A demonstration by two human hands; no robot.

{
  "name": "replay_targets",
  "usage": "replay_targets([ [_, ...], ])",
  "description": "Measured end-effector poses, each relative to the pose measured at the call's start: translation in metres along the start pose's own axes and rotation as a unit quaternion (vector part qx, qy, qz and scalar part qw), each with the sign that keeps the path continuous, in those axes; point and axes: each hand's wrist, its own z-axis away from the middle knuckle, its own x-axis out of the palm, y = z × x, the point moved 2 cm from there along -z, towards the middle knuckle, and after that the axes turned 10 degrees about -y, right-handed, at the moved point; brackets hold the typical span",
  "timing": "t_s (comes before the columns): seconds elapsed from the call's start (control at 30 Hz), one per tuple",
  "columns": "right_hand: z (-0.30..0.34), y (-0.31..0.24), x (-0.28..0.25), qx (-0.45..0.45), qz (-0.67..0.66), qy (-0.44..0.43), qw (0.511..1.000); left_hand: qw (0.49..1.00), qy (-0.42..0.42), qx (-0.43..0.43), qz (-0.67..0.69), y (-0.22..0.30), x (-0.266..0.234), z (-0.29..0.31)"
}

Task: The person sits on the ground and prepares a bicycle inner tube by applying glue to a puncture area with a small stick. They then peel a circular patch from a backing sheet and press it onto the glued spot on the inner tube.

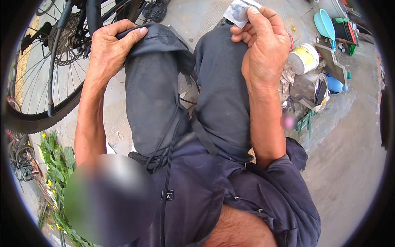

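My right hand (267, 41) is closed, pinching a small square whitish sheet (237, 12) between thumb and fingers. Dark grey smudges mark the sheet, which is held above my right knee; I cannot tell its exact kind. At my left knee, my left hand (111, 47) is closed on the edge of a dark cloth (158, 43) that drapes over the knee. Its thumb lies on top of the cloth and the other fingers are partly hidden. Dark trousers (150, 94) cover both my legs.
A bicycle wheel (61, 53) with a disc rotor stands at my left, above leafy plants (57, 164). To my right are a white tub (303, 59), a light-blue basin (324, 24), a blue bottle (335, 83) and a clear container (306, 91). A dark shoe (155, 10) shows ahead.
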Motion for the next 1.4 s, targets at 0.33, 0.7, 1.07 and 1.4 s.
replay_targets([
  [0.33,0.021,-0.017,-0.007,-0.002,-0.008,-0.007,1.000,0.996,-0.079,-0.048,0.019,0.009,0.015,0.017],
  [0.7,0.024,-0.008,0.000,0.030,-0.041,-0.009,0.999,0.986,0.009,-0.138,0.095,-0.043,0.003,0.038],
  [1.07,0.025,0.018,0.012,0.081,-0.045,-0.025,0.995,0.932,-0.139,0.020,0.335,-0.081,-0.028,0.035],
  [1.4,0.015,0.023,0.000,0.083,-0.047,-0.018,0.995,0.969,-0.195,-0.054,0.143,-0.072,-0.034,-0.010],
])
